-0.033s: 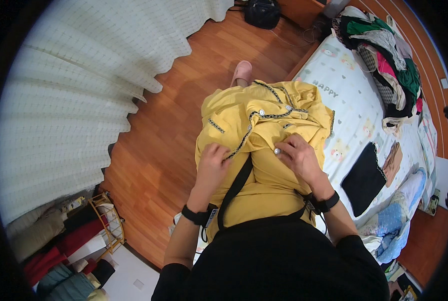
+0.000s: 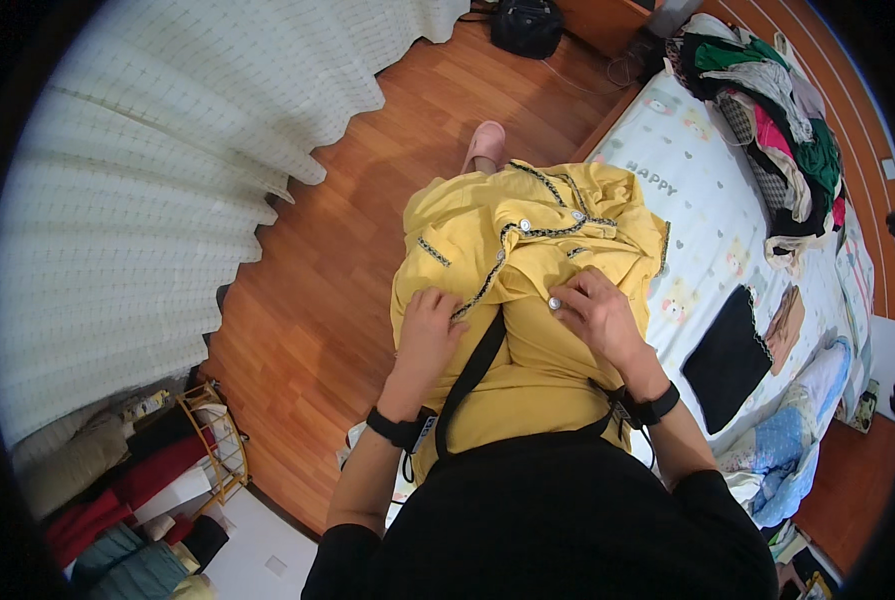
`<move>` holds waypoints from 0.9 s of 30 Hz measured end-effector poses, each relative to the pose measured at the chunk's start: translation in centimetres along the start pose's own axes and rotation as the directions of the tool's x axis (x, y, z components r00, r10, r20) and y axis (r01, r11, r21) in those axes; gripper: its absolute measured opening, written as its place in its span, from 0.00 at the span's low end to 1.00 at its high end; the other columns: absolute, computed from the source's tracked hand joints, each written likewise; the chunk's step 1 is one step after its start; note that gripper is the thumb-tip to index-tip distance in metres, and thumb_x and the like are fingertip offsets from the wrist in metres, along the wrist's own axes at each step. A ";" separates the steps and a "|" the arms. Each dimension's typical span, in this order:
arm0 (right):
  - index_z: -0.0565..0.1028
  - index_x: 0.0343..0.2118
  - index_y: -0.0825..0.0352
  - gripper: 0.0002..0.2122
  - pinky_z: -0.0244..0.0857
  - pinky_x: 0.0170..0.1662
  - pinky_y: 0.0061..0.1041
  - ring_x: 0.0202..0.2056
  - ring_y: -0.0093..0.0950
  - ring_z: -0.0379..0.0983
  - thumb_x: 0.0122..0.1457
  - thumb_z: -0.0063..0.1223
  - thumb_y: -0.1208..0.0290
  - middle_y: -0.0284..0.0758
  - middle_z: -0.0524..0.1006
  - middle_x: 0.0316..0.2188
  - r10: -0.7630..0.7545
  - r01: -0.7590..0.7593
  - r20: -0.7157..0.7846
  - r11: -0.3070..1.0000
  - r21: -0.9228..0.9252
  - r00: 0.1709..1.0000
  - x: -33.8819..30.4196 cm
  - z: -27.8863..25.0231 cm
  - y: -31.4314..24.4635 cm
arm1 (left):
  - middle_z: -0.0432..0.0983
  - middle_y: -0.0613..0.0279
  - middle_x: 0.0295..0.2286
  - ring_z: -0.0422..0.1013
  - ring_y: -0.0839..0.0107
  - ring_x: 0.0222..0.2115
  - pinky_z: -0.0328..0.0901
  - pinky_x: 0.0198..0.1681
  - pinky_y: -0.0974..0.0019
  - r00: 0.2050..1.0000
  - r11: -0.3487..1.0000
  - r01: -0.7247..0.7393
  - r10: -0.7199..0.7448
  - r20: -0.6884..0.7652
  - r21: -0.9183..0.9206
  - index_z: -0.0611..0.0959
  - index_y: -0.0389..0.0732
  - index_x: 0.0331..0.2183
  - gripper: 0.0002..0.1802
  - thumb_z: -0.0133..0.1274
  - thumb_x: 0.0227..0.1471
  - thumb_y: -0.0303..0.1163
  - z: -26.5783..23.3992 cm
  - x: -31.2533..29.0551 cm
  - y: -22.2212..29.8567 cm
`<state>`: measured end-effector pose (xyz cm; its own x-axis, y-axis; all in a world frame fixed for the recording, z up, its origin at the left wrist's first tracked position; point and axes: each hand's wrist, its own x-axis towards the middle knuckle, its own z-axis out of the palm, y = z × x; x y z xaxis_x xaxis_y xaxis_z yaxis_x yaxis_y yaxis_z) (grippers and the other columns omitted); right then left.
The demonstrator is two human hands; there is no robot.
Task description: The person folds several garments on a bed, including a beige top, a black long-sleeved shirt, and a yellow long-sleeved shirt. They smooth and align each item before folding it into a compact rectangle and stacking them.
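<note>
A yellow button-up top [image 2: 537, 200] with dark patterned trim lies spread over my lap, bunched toward the bed side. Its front trim curves down toward my left hand [image 2: 432, 325], whose fingers are bent over the edge of the cloth by the trim's end. My right hand [image 2: 602, 315] pinches the other front edge, beside a round button [image 2: 554, 303]. Another button [image 2: 524, 226] shows higher on the trim. Beneath the top are the yellow trousers [image 2: 527, 390] I wear, with a black strap [image 2: 477, 365] across them.
A bed [image 2: 667, 160] is on the right, bearing a clothes pile [image 2: 767, 120], a folded black garment [image 2: 725, 360] and a blue quilt [image 2: 787, 450]. White curtains [image 2: 167, 200] hang on the left. A rack of clothes [image 2: 217, 450] stands lower left, a black bag [image 2: 525, 28] on the floor ahead.
My left hand has shifted slightly, its fingers lying a little flatter over the cloth edge. My right hand and the yellow top look the same.
</note>
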<state>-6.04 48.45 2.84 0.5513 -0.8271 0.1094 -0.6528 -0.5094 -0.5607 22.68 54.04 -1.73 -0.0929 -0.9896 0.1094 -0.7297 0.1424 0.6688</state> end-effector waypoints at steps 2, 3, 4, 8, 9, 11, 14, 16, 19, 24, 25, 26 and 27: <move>0.80 0.37 0.65 0.12 0.70 0.41 0.32 0.37 0.36 0.72 0.48 0.65 0.75 0.34 0.75 0.33 -0.034 0.034 -0.001 0.998 -0.051 0.999 0.1 0.1 0.0 | 0.71 0.55 0.34 0.68 0.52 0.38 0.64 0.43 0.54 0.995 0.990 0.079 -0.086 0.050 0.121 0.79 0.38 0.35 0.14 0.64 0.44 0.24 1.2 0.0 0.3; 0.80 0.37 0.65 0.12 0.70 0.42 0.32 0.38 0.35 0.72 0.47 0.65 0.75 0.34 0.74 0.33 -0.055 0.053 -0.026 0.996 -0.071 0.998 0.1 0.2 0.0 | 0.70 0.55 0.33 0.68 0.52 0.38 0.64 0.43 0.53 0.999 0.990 0.034 -0.031 -0.022 0.135 0.79 0.39 0.35 0.14 0.64 0.44 0.24 1.8 0.0 0.3; 0.80 0.37 0.65 0.12 0.69 0.42 0.33 0.38 0.35 0.71 0.47 0.65 0.76 0.34 0.74 0.33 -0.057 0.056 -0.021 0.996 -0.069 0.998 0.1 0.3 0.0 | 0.70 0.55 0.33 0.68 0.52 0.38 0.64 0.43 0.53 0.998 0.987 0.049 -0.043 -0.042 0.155 0.79 0.39 0.34 0.14 0.65 0.44 0.25 2.3 0.1 0.3; 0.81 0.37 0.65 0.12 0.68 0.42 0.34 0.38 0.36 0.71 0.47 0.64 0.77 0.35 0.75 0.33 -0.105 0.103 -0.057 0.994 -0.043 0.993 0.2 0.8 0.1 | 0.70 0.54 0.31 0.69 0.52 0.35 0.65 0.40 0.56 0.995 0.973 -0.004 0.026 -0.095 0.233 0.79 0.38 0.35 0.13 0.63 0.44 0.25 3.4 0.8 -0.7; 0.81 0.37 0.65 0.12 0.68 0.42 0.34 0.38 0.36 0.71 0.48 0.65 0.78 0.35 0.75 0.33 -0.098 0.097 -0.037 0.995 -0.033 0.995 0.2 0.8 0.1 | 0.70 0.54 0.31 0.69 0.54 0.34 0.65 0.38 0.58 0.996 0.988 0.017 -0.003 -0.085 0.154 0.79 0.37 0.35 0.12 0.63 0.46 0.25 3.5 1.0 -1.0; 0.81 0.37 0.64 0.11 0.68 0.44 0.34 0.38 0.36 0.71 0.48 0.63 0.77 0.35 0.75 0.33 -0.114 0.112 -0.029 0.993 -0.046 0.993 0.0 0.8 0.3 | 0.70 0.54 0.29 0.70 0.57 0.31 0.65 0.36 0.62 0.993 0.993 0.118 -0.118 -0.020 0.003 0.79 0.36 0.35 0.10 0.61 0.48 0.25 3.3 1.5 -1.7; 0.81 0.37 0.64 0.10 0.66 0.45 0.33 0.39 0.35 0.70 0.50 0.60 0.76 0.35 0.74 0.32 -0.138 0.141 0.047 0.989 -0.052 0.989 -0.2 0.9 0.7 | 0.71 0.61 0.28 0.68 0.70 0.28 0.64 0.34 0.68 0.977 0.960 0.215 -0.213 0.028 -0.179 0.79 0.35 0.35 0.06 0.57 0.55 0.26 2.7 1.8 -2.0; 0.80 0.37 0.64 0.09 0.66 0.46 0.33 0.39 0.35 0.70 0.51 0.58 0.76 0.35 0.74 0.33 -0.154 0.158 0.061 0.986 -0.061 0.986 -0.1 1.1 1.1 | 0.72 0.66 0.28 0.68 0.75 0.29 0.63 0.35 0.70 0.909 0.796 0.416 -0.384 0.165 -0.439 0.80 0.35 0.35 0.06 0.58 0.56 0.27 2.2 1.9 -1.7; 0.80 0.36 0.65 0.08 0.66 0.46 0.34 0.39 0.36 0.70 0.51 0.59 0.76 0.36 0.74 0.33 -0.151 0.155 0.048 0.985 -0.072 0.987 0.3 1.3 1.5 | 0.73 0.71 0.29 0.66 0.82 0.30 0.62 0.35 0.75 0.847 0.532 0.518 -0.428 0.315 -0.670 0.80 0.35 0.36 0.08 0.57 0.59 0.30 1.6 2.2 -0.4; 0.79 0.36 0.67 0.07 0.69 0.42 0.32 0.36 0.36 0.71 0.54 0.60 0.77 0.37 0.73 0.32 -0.123 0.125 -0.047 0.991 0.049 0.991 1.1 0.8 0.7 | 0.74 0.73 0.30 0.67 0.83 0.29 0.63 0.34 0.76 0.876 0.464 0.463 -0.368 0.311 -0.755 0.81 0.34 0.40 0.09 0.57 0.59 0.28 1.4 3.0 3.0; 0.78 0.36 0.68 0.06 0.69 0.40 0.32 0.35 0.36 0.72 0.55 0.60 0.77 0.38 0.74 0.32 -0.038 0.045 -0.038 0.980 0.196 0.999 1.3 0.7 0.2 | 0.74 0.73 0.30 0.67 0.83 0.29 0.64 0.33 0.75 0.896 0.519 0.428 -0.349 0.273 -0.740 0.81 0.33 0.40 0.09 0.57 0.59 0.27 1.6 3.2 3.9; 0.78 0.36 0.69 0.05 0.69 0.39 0.32 0.35 0.37 0.73 0.56 0.59 0.78 0.39 0.75 0.32 0.056 -0.048 -0.014 0.942 0.334 0.998 1.4 0.5 -0.4 | 0.74 0.72 0.30 0.67 0.84 0.29 0.64 0.33 0.74 0.898 0.553 0.425 -0.356 0.258 -0.716 0.81 0.33 0.41 0.10 0.58 0.59 0.27 1.9 3.4 4.7; 0.78 0.35 0.69 0.05 0.69 0.37 0.32 0.34 0.38 0.75 0.56 0.59 0.78 0.40 0.76 0.31 0.150 -0.144 0.025 0.874 0.464 0.988 1.5 0.5 -1.1 | 0.75 0.67 0.30 0.70 0.78 0.28 0.66 0.33 0.71 0.918 0.604 0.381 -0.337 0.209 -0.700 0.80 0.33 0.40 0.09 0.59 0.55 0.23 2.2 3.5 5.6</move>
<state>-4.23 47.89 3.16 0.4602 -0.8878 0.0037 -0.4094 -0.2159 -0.8864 16.79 51.36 0.75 0.0187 -0.9602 -0.2788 -0.0016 -0.2789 0.9603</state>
